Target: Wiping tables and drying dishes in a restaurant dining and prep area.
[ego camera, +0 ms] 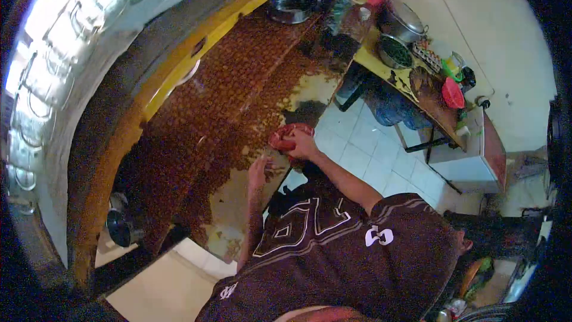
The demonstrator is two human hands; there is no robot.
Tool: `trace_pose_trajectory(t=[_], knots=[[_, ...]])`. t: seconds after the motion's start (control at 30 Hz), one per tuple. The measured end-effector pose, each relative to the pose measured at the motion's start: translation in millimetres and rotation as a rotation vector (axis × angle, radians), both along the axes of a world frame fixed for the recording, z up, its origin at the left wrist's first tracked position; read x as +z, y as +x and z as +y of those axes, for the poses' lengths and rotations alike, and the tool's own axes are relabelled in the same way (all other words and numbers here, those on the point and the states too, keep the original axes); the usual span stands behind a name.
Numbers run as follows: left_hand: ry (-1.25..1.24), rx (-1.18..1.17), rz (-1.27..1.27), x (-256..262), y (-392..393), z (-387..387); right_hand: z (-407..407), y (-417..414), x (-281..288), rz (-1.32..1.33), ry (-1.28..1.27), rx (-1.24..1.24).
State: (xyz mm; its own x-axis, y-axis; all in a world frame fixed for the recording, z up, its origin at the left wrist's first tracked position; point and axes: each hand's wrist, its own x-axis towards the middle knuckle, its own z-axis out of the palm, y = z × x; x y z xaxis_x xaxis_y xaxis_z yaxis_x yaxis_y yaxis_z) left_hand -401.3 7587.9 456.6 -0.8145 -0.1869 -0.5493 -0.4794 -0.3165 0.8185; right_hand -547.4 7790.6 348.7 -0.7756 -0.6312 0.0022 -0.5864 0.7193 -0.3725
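Observation:
My right hand [304,144] is at a red bowl [280,137] by the table's near edge, with its thumb and fingers over the rim. My left hand [260,172] is just below and left of the bowl, low over the tabletop, its fingers apart. A thick spread of small reddish-brown pieces [223,85], whose kind I cannot tell, covers much of the large table [230,188]. Near my hands the pieces thin out to a pale surface. What lies inside the bowl is not clear.
A metal pot [292,6] stands at the table's far end. On a yellow side table [371,53] are a lidded pot [404,20], a bowl of greens [395,52], an egg tray [427,58] and a red basket [453,93]. A dark pan [119,228] is at the lower left.

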Motion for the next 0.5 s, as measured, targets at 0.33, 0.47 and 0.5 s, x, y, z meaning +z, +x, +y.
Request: trace_pose_trajectory(t=[0.33, 0.47, 0.5], knots=[[-0.229, -0.194, 0.195, 4, -5, -14, -54, -1, -8, -0.126, -0.132, 0.200], [-0.319, -0.022, 0.089, 3, -28, -11, -47, -42, 2, -0.234, -0.128, 0.214], [-0.355, 0.015, -0.007, 2, -38, -9, -41, -58, 1, -0.202, -0.154, 0.191]])
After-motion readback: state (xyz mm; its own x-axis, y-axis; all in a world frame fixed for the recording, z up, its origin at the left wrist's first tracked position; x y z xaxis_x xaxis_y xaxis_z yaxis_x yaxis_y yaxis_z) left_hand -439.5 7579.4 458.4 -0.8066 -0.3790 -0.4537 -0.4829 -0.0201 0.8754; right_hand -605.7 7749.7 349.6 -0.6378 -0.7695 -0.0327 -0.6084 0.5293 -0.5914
